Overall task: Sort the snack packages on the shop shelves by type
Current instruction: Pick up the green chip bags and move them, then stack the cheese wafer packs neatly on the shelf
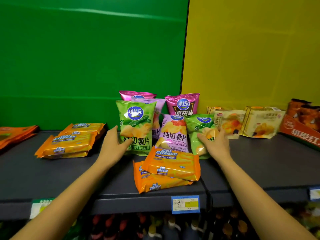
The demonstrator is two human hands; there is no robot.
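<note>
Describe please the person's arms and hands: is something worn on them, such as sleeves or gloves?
The left arm and the right arm are bare as far as the picture shows; no sleeve is in view. The left hand and the right hand wear no glove. No watch, bracelet or ring is visible.

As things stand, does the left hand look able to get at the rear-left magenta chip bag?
Probably not directly: the magenta bag stands behind the green bag that the left hand holds, and a lilac bag, with only its top showing. Over the top, perhaps.
</note>
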